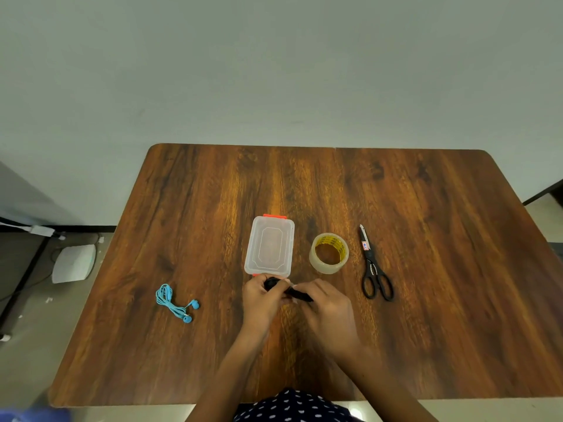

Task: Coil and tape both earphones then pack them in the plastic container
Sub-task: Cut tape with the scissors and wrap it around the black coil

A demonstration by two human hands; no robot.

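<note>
Earphones in black (275,284) sit bunched between the two hands at the lower centre of the frame, just below the plastic container (269,245). Beneath everything spreads the wooden table (426,315), the largest thing in view, filling the lower half of the frame with its dark grain running top to bottom. A pale wall rises behind it across the upper half. At the bottom edge a patch of dark fabric with white dots (292,406) shows.

The left hand (262,300) and the right hand (326,303) are brought together, fingertips meeting over the black cord; the left hand's fingers curl round the coiled bundle, and the right hand pinches a dark strand of it that juts toward the right. How tightly the cord is wound cannot be made out.

The plastic container stands in the middle of the frame, clear, rectangular, lidded, with an orange latch at its far end. Right of it, apart from it, lies the roll of clear tape (329,253) flat on its side. Further right are the black-handled scissors (373,266), closed, tips toward the top of the frame. At the lower left, well apart from the hands, rest the blue earphones (173,303), loosely looped with both buds toward the right.
</note>
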